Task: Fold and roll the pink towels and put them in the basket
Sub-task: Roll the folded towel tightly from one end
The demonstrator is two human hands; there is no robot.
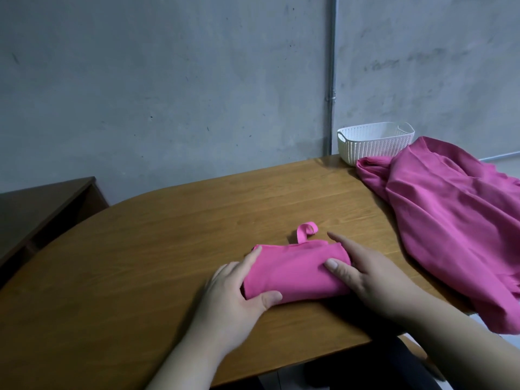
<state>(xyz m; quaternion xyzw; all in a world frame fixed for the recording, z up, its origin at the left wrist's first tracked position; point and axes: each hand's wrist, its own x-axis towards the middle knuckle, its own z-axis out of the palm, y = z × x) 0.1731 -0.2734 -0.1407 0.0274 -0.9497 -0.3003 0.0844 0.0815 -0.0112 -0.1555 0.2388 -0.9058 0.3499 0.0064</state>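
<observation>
Closest in, two bare forearms reach over the near edge of the table (157, 249), and both hands are on a rolled towel (292, 273) lying just beyond that edge. The left hand (239, 294) grips the roll's left end: its thumb curls over the near side and its fingers wrap the far side. The right hand (368, 277) holds the right end, with the thumb pressed on top and the forefinger stretched along the far side. A small hanging loop (306, 231) sticks out from the roll's far edge and curls on the wood.

The roll looks light and soft, a thin cloth that gives under the thumbs. It will likely spring open if let go, so it is best held around its middle or at both ends, with a thumb across the free outer edge. The loop is a poor place to lift it, since the roll would probably unwind.

The white plastic basket (374, 149) stands at the far right corner of the table, well apart from the roll. No towel shows inside it from this angle. A loose towel (450, 218) lies spread and rumpled on the right, touching the basket and hanging off the table's edge; it is not yet folded. A dark cabinet (42, 204) stands to the left, against a grey wall (168, 80).
</observation>
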